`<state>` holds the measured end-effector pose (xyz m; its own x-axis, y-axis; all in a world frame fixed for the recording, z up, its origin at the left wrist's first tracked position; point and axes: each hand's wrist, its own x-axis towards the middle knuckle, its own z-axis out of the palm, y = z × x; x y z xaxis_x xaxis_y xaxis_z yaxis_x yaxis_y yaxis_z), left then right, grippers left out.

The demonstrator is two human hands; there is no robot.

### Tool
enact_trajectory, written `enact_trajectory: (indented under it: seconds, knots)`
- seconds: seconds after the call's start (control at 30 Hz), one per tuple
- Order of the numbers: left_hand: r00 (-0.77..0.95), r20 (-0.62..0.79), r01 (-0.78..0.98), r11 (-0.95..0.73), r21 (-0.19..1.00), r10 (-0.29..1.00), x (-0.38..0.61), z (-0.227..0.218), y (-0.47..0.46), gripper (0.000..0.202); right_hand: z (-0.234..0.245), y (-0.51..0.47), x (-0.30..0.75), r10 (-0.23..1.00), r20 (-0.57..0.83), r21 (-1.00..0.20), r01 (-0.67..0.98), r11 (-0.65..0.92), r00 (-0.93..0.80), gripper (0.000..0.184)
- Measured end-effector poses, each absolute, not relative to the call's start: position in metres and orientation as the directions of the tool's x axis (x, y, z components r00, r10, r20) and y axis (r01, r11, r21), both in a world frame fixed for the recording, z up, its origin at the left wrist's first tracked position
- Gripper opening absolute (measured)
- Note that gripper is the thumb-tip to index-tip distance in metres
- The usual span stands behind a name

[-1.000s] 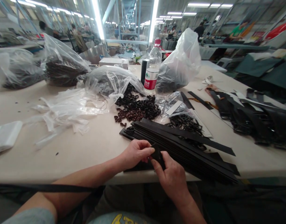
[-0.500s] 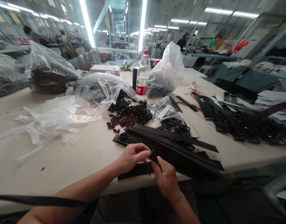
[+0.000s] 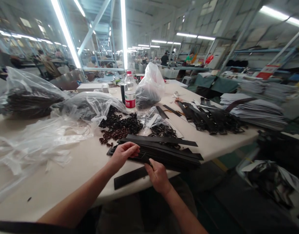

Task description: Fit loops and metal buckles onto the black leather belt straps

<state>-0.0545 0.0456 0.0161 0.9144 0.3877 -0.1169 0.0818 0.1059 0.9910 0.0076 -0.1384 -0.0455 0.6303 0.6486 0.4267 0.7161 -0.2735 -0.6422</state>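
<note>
My left hand (image 3: 123,152) and my right hand (image 3: 157,174) meet at the near edge of the table (image 3: 73,162), both pinched on the end of a black strap (image 3: 129,177) that lies along that edge. Just beyond my hands rests a stack of long black straps (image 3: 164,151). Behind it is a heap of small dark loops (image 3: 120,125), spilling from a clear plastic bag (image 3: 88,105).
A water bottle (image 3: 130,92) and a filled plastic bag (image 3: 149,87) stand at the back. More bags (image 3: 27,96) and loose plastic (image 3: 37,143) cover the left. Finished straps with buckles (image 3: 210,118) lie at right, stacked sheets (image 3: 256,110) beyond. People work at distant tables.
The view has swung to the right and pulled back, showing more floor and the stacks at right. My hands stay pinched together on the strap end, now seen smaller.
</note>
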Motion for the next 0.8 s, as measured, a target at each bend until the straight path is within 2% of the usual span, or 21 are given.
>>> enact_trajectory:
  seconds: [0.1,0.2,0.27,0.37,0.43,0.6,0.8]
  knots:
    - [0.931,-0.034,0.051,-0.038,0.998,0.364,-0.045,0.027,0.052,0.038,-0.044,-0.137,0.007,0.654,0.412,-0.643,0.711,-0.285,0.635,0.039]
    - [0.954,0.050,0.042,-0.294,0.955,0.296,-0.027,0.032,0.059,0.038,-0.044,-0.136,0.006,0.652,0.411,-0.642,0.710,-0.290,0.637,0.038]
    - [0.965,0.117,0.031,-0.544,0.838,0.235,-0.009,0.033,0.062,0.039,-0.045,-0.135,0.005,0.651,0.411,-0.639,0.711,-0.293,0.638,0.036]
    - [0.977,0.167,0.018,-0.831,0.556,0.133,0.021,0.028,0.061,0.043,-0.047,-0.134,0.005,0.651,0.414,-0.635,0.715,-0.293,0.636,0.035]
    - [0.986,0.142,0.014,-0.888,0.459,0.089,0.038,0.020,0.057,0.044,-0.048,-0.135,0.005,0.657,0.416,-0.631,0.720,-0.289,0.628,0.035]
    - [0.997,0.071,0.005,-0.933,0.361,0.033,0.053,-0.001,0.046,0.040,-0.049,-0.135,0.004,0.666,0.423,-0.618,0.733,-0.285,0.615,0.034]
    - [0.997,0.024,-0.074,-0.963,0.260,-0.070,0.036,-0.005,0.046,0.035,-0.049,-0.135,0.004,0.670,0.423,-0.611,0.738,-0.287,0.611,0.034]
